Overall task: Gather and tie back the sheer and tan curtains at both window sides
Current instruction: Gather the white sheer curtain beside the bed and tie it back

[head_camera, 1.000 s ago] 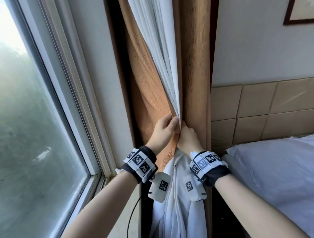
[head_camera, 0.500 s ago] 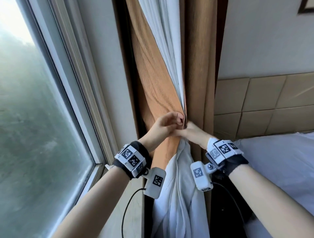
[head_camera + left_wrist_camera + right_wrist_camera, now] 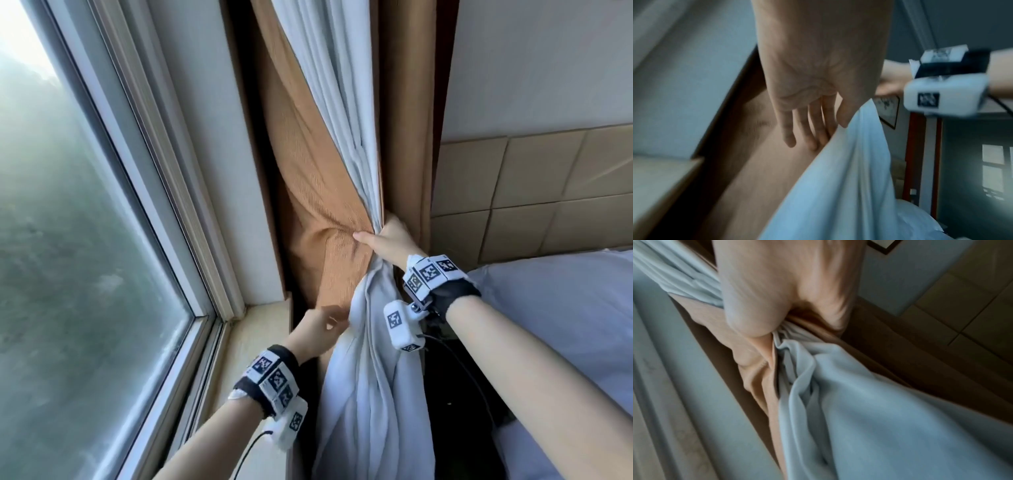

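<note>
We find the sheer curtain point(image 3: 342, 113) and the tan curtain point(image 3: 308, 192) gathered together at the right side of the window point(image 3: 68, 240), between the window frame and the wall. Both narrow to one bunch where the right hand point(image 3: 387, 240) grips them. In the right wrist view the sheer curtain point(image 3: 859, 402) and tan curtain point(image 3: 760, 373) are pinched into tight pleats under the thumb. The thumb lies across the tan cloth, and the other fingers are wrapped behind the bunch, out of sight. Below the grip the sheer curtain falls loose in broad folds.

The left hand point(image 3: 317, 330) sits lower, near the sill point(image 3: 239, 342), at the line where tan cloth meets sheer. In the left wrist view, which is blurred, the left hand point(image 3: 818, 81) has its fingers point(image 3: 789, 129) straight and close together, lying against the tan curtain point(image 3: 756, 170), with the thumb at the edge of the sheer curtain point(image 3: 838, 178). We cannot tell whether it pinches that edge or only touches it.

No container is in view. Both wrists carry bands with printed markers and a small white camera unit. To the right of the curtains we note a tiled wall panel point(image 3: 531, 192) and white bedding point(image 3: 565, 325). A cable point(image 3: 476, 373) runs from the right wrist unit.
</note>
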Available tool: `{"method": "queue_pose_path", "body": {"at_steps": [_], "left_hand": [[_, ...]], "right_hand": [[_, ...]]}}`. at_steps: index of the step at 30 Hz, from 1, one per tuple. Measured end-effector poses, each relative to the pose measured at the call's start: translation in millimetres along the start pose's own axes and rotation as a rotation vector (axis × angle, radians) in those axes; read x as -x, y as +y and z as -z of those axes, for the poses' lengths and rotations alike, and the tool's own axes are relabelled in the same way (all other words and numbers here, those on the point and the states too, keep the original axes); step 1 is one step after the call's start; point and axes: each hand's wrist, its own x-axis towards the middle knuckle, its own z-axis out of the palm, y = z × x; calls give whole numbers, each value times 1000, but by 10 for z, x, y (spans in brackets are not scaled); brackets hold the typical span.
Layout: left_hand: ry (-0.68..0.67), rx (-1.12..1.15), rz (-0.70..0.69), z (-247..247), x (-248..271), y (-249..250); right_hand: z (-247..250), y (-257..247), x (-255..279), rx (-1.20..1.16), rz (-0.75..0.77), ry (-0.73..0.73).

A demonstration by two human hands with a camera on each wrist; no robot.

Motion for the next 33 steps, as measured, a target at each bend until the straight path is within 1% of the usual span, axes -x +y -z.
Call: {"method": "queue_pose_path", "body": {"at_steps": [1,3,4,6,8,10,11,12,16,19,21,23,24,25,26,28,29,30,31,33], "left_hand": [[-26,6,31,-124,13,-8],[41,53,84,-289,25,-24],[55,73,93,-375,31,-37],[12,166,95,-517,79,2],[-35,181,103,-667,140,62],[54,106,114,-799,116,9],[99,79,142,-830,82,-50],[140,71,187,-848,34,-107],[200,-21,329,-766,-141,-182],[232,64,440,-729,-198,-337],[270,60,511,-679,-168,-432],[283,-29,516,-631,-146,-395],[268,-49,509,-630,-160,-348],[272,-5,501,-630,-174,-274],[267,103,520,-665,-220,-244],[204,456,626,-755,-292,-169],[137,593,676,-820,-306,-147],[60,666,709,-899,-312,-129],[-46,688,717,-966,-294,-83],[-224,629,729,-1110,-248,-81]], "right_hand": [[-43,1,-9,26,10,10],[-112,-13,-29,62,22,17],[-124,-13,-32,72,19,15],[-135,-1,-47,86,6,2],[-133,3,-49,94,-7,6],[-135,2,-26,108,-11,15],[-145,5,-8,115,-10,17],[-153,1,11,122,-2,19],[-162,3,29,167,-4,25],[-112,11,27,176,-20,25],[-59,15,20,177,-21,26],[-36,15,15,179,-19,29],[-42,16,11,179,-21,27],[-55,6,12,180,-18,23],[-76,-1,10,182,-17,21],[-111,0,18,184,-17,19],[-110,12,14,178,-19,20],[-105,17,10,169,-23,19],[-83,34,-3,160,-20,20],[-47,60,-25,146,-11,19]]}}
